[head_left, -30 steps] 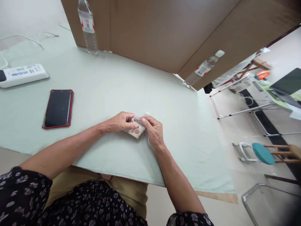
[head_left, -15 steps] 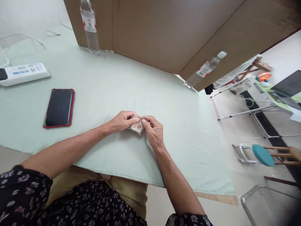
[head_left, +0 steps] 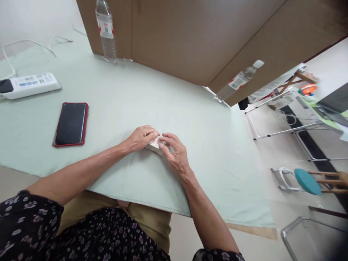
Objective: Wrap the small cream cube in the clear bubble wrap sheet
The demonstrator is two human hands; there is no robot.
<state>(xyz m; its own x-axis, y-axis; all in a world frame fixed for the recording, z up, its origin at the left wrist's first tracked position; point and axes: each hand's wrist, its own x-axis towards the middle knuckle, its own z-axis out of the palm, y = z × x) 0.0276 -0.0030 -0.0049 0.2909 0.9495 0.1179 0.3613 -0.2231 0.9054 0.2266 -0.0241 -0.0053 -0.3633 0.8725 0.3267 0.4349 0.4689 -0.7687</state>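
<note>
Near the front middle of the table lies a small pale block-like pack [head_left: 154, 146] with red print on its top. Its exact kind is too small to tell. My left hand [head_left: 141, 138] is closed over the pack's left side, thumb resting on top. My right hand [head_left: 176, 154] curves around the right end. Its thumb touches the edge and its fingers bend over the far side, partly hiding that end.
A red-cased phone [head_left: 71, 124] lies to the left, with a white power strip [head_left: 32, 86] beyond it. Two water bottles [head_left: 107, 40] stand against a large cardboard panel [head_left: 174, 40] at the back. Stools [head_left: 307, 181] and a folding table frame are off to the right.
My right thumb and fingers have spread from a tight pinch at the pack's far edge to a wider curve around its end. The printed top now looks bent or wrinkled.
</note>
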